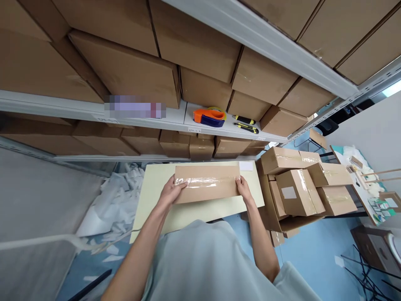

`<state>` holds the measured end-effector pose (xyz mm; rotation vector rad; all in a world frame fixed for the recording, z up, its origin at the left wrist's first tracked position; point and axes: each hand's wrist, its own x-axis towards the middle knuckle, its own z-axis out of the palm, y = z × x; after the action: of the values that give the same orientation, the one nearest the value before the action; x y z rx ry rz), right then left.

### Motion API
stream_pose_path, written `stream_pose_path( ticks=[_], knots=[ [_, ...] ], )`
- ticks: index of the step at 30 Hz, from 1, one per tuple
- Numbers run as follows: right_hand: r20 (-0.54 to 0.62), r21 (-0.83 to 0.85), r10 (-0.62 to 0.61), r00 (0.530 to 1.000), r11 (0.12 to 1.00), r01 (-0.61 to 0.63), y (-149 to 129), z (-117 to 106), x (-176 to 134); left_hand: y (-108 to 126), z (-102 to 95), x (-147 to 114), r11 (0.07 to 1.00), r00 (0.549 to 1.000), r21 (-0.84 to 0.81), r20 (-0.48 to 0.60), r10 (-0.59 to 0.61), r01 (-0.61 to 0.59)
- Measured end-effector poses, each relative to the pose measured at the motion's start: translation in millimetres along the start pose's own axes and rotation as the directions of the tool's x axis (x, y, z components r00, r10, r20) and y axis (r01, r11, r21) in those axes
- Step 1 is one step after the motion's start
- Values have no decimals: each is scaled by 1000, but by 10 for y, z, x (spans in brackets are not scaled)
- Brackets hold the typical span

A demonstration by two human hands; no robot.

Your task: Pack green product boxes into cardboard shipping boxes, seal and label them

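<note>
Between both hands I hold a long, flat cardboard box (208,193) with clear tape running along its middle. My left hand (171,190) grips its left end, thumb on top over the tape. My right hand (243,188) clasps the right end, thumb near the upper edge. Under the box is a pale yellow tabletop (194,215); whether the box touches it I cannot tell. A white paper label (246,166) lies near the table's far right corner.
Shelves of cardboard boxes rise in front. On one shelf lie an orange tape dispenser (205,117) and yellow-black utility knives (246,127). A large carton (265,196) full of taped boxes stands right of the table. Crumpled white paper (109,200) is heaped at left.
</note>
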<state>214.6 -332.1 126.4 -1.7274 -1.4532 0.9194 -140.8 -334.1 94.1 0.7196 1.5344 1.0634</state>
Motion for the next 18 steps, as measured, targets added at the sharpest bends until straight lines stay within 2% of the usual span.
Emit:
stream_pose_path(
  ticks=[2,4,7,9,11,14,18],
  knots=[
    [32,81,6,999,997,-9,-85,-49,-29,112,-91,-20,998,998,9,21,66,-66],
    [52,144,-51,997,989,43,-128,-75,-93,171,-202,-30,987,987,21,30,158,-158],
    [44,172,-107,993,980,98,-72,-33,-232,109,-349,-33,974,975,43,1,224,-224],
    [24,147,-83,996,986,79,35,45,-342,-36,-405,-47,980,980,26,-27,198,-197],
    [23,157,-37,999,987,33,170,139,-463,-240,-421,-90,992,991,-1,-55,123,-123],
    [44,206,27,999,978,-36,372,255,-649,-576,-394,-221,1000,995,13,-98,-4,6],
    [60,157,119,991,979,-127,606,319,-826,-931,-345,-416,993,991,71,-102,-82,89]
  ],
)
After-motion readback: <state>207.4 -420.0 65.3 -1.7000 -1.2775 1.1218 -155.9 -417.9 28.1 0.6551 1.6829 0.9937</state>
